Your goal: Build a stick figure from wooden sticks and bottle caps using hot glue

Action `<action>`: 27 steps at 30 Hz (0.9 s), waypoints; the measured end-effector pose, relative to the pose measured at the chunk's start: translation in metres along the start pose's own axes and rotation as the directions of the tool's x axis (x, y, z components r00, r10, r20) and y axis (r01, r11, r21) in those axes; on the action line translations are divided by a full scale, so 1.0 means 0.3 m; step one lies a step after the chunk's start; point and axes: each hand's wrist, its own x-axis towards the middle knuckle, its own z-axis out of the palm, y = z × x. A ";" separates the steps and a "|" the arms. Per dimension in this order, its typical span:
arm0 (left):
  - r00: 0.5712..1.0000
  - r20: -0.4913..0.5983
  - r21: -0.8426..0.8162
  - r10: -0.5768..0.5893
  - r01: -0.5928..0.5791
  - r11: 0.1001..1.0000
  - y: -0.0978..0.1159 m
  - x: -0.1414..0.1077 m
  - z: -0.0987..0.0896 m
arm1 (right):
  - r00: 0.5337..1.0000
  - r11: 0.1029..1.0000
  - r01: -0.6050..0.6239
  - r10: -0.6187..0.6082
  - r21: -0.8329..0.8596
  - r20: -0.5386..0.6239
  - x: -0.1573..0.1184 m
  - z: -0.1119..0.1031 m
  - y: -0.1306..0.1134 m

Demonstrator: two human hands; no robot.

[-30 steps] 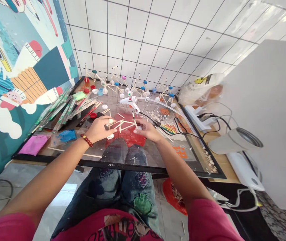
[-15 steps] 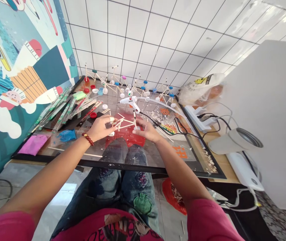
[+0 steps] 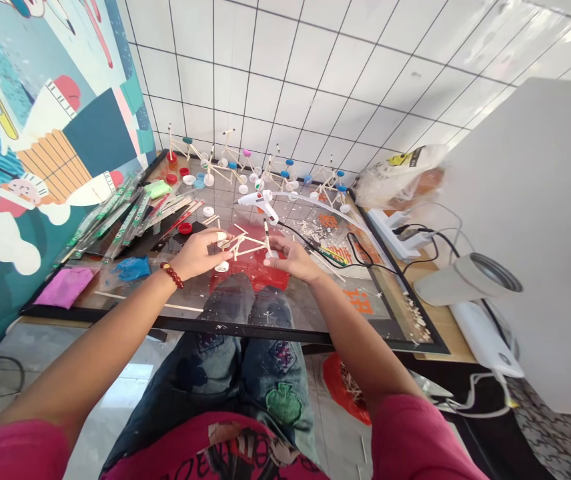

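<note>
A small model of pale wooden sticks [image 3: 251, 249] stands between my hands, low over the glass tabletop. It has bottle caps at its base and one upright stick with a dark tip. My left hand [image 3: 199, 255] grips its left end between thumb and fingers, above a white bottle cap [image 3: 222, 267]. At the other end, the fingers and thumb of my right hand [image 3: 293, 260] close around the white cap [image 3: 272, 254] below the upright stick. Fingers partly hide both ends.
Behind the hands lies a white glue gun [image 3: 260, 202] with its black cord. Similar stick models [image 3: 223, 170] line the back edge. Wrapped sticks [image 3: 130, 220] and a pink clay packet [image 3: 67, 287] are at left. A power strip [image 3: 399, 235] and grey lamp [image 3: 468, 280] stand right.
</note>
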 end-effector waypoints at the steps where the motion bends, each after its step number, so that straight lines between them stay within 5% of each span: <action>1: 1.000 0.009 0.003 -0.003 0.003 1.000 -0.002 -0.001 -0.002 | 1.000 1.000 -0.006 0.006 0.004 0.001 0.000 -0.001 -0.001; 9: 0.998 0.058 -0.047 -0.017 0.020 0.999 -0.010 -0.006 -0.008 | 1.000 1.000 -0.013 0.013 0.014 0.003 0.000 -0.002 0.006; 17: 0.976 0.214 0.159 -0.048 0.014 0.987 0.021 -0.008 -0.054 | 1.000 1.000 0.011 -0.011 0.022 -0.017 0.004 -0.002 0.024; 27: 0.970 0.234 0.184 -0.060 0.017 0.983 0.011 -0.013 -0.053 | 1.000 1.000 0.020 -0.020 0.024 -0.023 0.002 0.000 0.023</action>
